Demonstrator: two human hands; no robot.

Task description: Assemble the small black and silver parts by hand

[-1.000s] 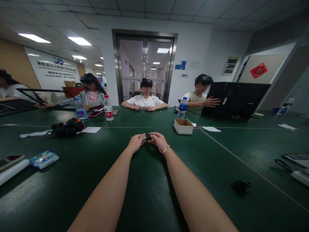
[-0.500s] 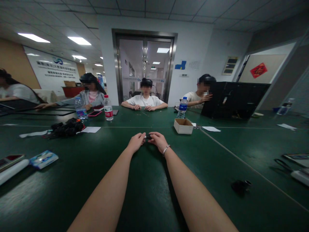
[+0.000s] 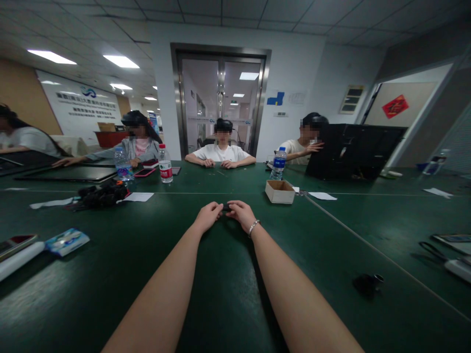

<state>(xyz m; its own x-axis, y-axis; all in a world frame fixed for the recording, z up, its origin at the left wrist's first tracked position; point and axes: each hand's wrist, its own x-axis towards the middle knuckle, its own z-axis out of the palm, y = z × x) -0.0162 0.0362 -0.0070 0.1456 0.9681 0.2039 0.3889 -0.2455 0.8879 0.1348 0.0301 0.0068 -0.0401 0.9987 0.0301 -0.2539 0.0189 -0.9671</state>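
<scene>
Both my arms reach forward over the green table (image 3: 221,294). A small dark object (image 3: 225,208) is held between my two hands, mostly hidden by the fingers; its kind is too small to make out. My left hand (image 3: 208,216) is closed, pinching the object's left end between thumb and fingers. From the other side, my right hand (image 3: 242,215) pinches its right end, fingers bent. A silver bracelet (image 3: 253,228) circles my right wrist.
Beyond my right hand stands an open cardboard box (image 3: 279,195), near a water bottle (image 3: 278,164). Tangled black gear (image 3: 101,194) lies at left. A black part (image 3: 368,284) rests at right. Co-workers sit opposite; one holds up a large black panel (image 3: 353,151).
The silvery glint by my left fingertips is gone from sight; my hands have hardly moved. Across the table, the black panel at left now lies flatter, and the upright one at right has shifted slightly.
</scene>
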